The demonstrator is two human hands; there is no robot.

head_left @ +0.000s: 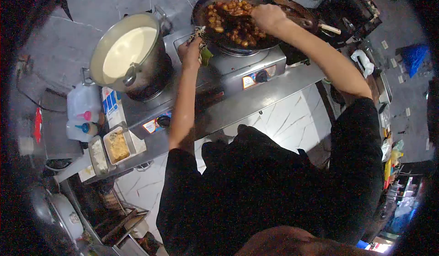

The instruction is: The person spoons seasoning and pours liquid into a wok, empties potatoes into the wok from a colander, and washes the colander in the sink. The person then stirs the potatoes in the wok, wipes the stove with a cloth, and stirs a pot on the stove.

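A wide dark wok (197, 20) sits on the steel stove, holding browned chunks of food (238, 8) in dark sauce. My left hand (188, 54) is closed around a folded patterned cloth (200, 32) with a green part (206, 57), right at the wok's near left rim. Over the right side of the wok, my right hand (270, 19) is closed in a fist. Whatever it grips is hidden by the fingers and the dark food.
Left of the wok stands a large metal pot (96, 57) of creamy pale liquid. A tray of yellow crumbly food (119, 146), a tray of white food (98, 153) and bottles (87, 128) stand at the counter's left. A light handle (330, 28) sticks out behind my right forearm.
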